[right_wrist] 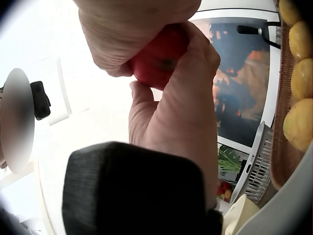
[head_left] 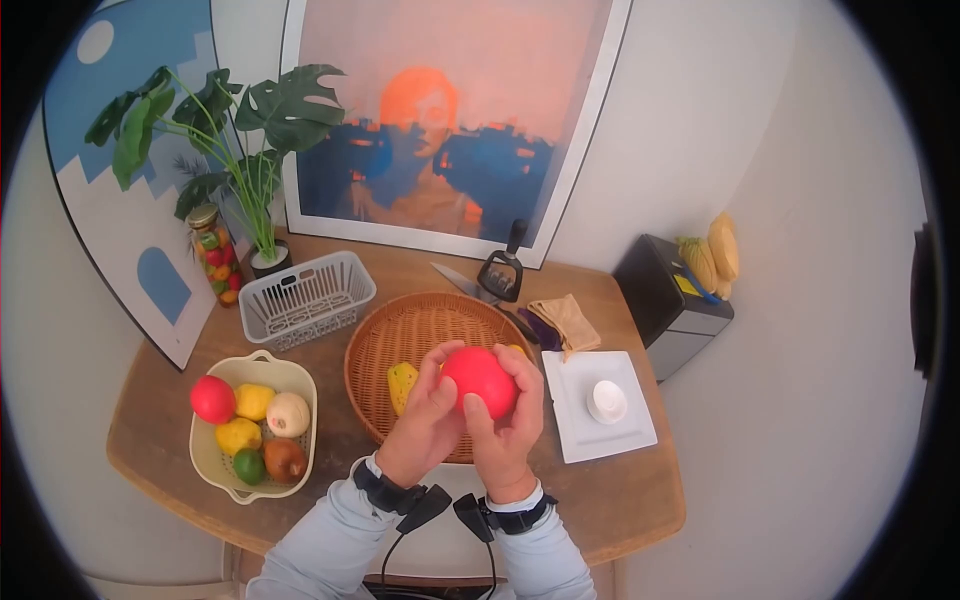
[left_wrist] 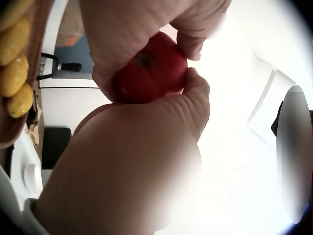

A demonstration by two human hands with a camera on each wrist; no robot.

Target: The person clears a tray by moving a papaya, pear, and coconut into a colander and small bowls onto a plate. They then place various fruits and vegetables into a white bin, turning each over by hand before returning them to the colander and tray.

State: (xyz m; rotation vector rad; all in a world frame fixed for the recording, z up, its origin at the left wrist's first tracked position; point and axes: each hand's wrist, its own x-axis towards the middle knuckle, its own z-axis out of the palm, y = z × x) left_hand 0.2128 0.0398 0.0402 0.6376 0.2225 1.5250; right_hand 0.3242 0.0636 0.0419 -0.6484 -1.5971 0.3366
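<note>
Both hands hold a round red fruit above the front of a wicker basket. My left hand grips it from the left, and my right hand curls round its right side, thumbs toward me. In the left wrist view the fruit shows a small dimple and faint ribs between the hands. Behind the hands, a yellow fruit lies in the wicker basket, partly hidden; the wrist views show several yellow fruits there.
At left, a cream basket holds a red fruit and several others. Behind it are a grey plastic basket, a jar and a plant. A knife lies behind the wicker basket. At right, a white tray bears a small white bowl.
</note>
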